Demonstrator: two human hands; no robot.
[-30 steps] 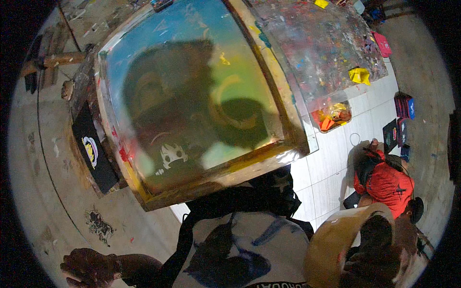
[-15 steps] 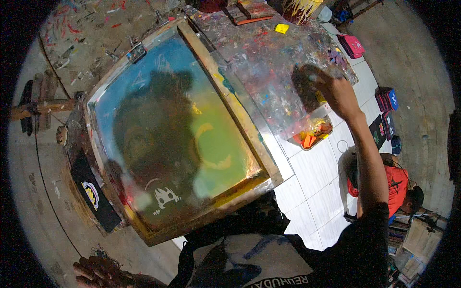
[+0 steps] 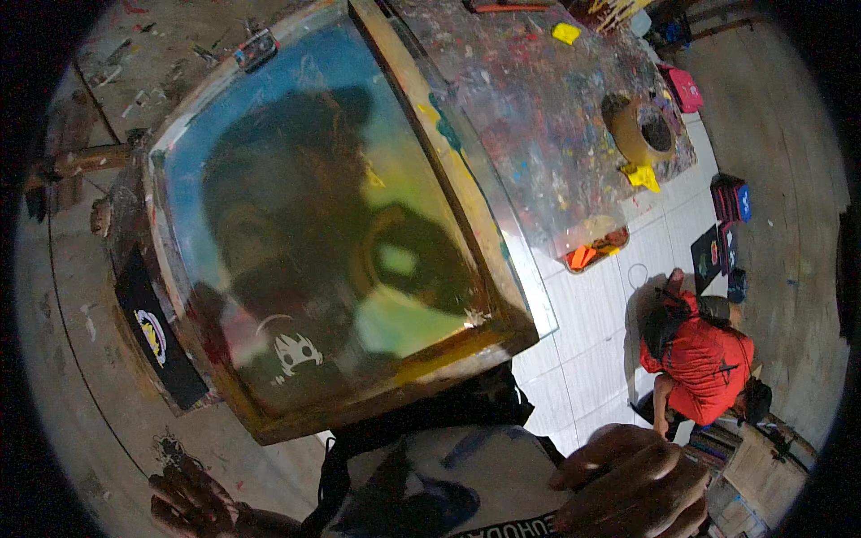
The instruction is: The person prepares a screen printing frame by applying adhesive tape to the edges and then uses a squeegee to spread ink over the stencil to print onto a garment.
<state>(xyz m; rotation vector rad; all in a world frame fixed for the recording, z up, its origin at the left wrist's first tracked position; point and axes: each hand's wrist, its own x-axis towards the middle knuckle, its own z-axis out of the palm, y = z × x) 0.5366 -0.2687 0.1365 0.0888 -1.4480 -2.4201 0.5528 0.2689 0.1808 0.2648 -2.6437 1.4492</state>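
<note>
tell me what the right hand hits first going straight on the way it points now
Probably the pale shirt front: the right hand points left across it, fingers bent. Depth is unclear here, so the hand might pass in front without touching the cloth.

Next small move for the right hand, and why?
Probably bring the right hand up to the near edge of the wooden frame. It's off the frame with nothing visible in its grip, the left hand is off it too, and the tan roll sits on the paint-stained table.
</note>
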